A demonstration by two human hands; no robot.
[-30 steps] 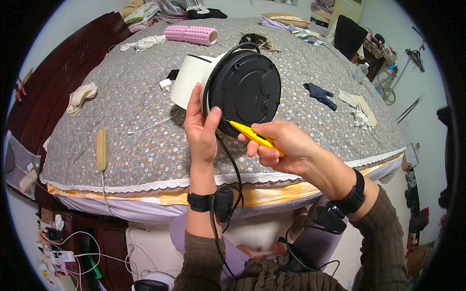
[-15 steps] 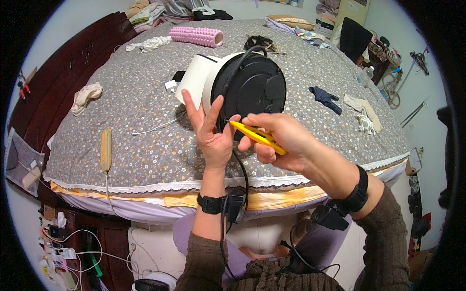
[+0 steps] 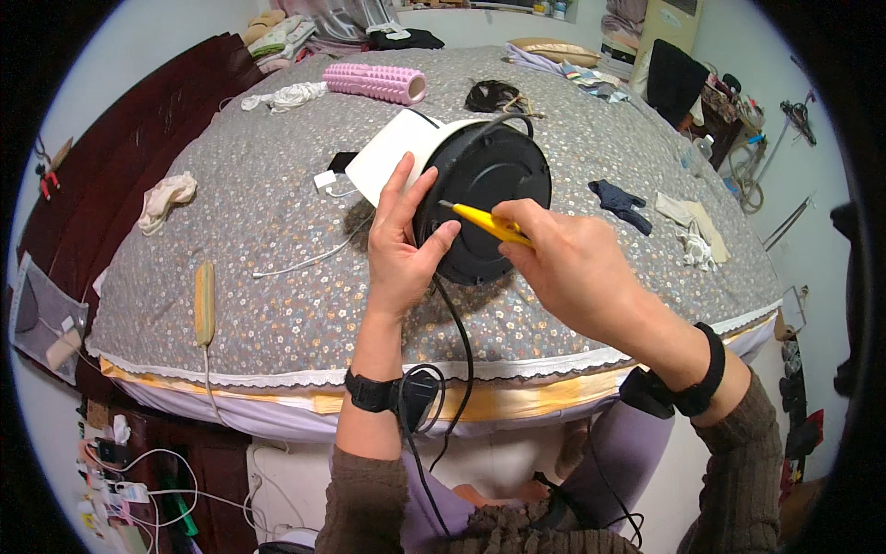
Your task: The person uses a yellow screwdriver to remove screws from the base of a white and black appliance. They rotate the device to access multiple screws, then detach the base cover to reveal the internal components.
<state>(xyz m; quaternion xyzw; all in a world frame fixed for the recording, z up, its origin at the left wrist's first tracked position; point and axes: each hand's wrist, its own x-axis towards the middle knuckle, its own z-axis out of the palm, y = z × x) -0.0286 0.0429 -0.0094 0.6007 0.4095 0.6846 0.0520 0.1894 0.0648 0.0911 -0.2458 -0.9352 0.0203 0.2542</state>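
Now yellow tool (image 3: pixel 491 224) higher over black base (image 3: pixel 503 177)

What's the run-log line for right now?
left hand: against white appliance | right hand: holding yellow tool | tip: at black underside, contact unclear

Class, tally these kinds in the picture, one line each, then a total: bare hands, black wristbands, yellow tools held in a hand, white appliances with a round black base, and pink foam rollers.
Bare hands: 2 (left hand, right hand)
Black wristbands: 2
Yellow screwdriver-like tool: 1
White appliance with a round black base: 1
Pink foam roller: 1
Total: 7
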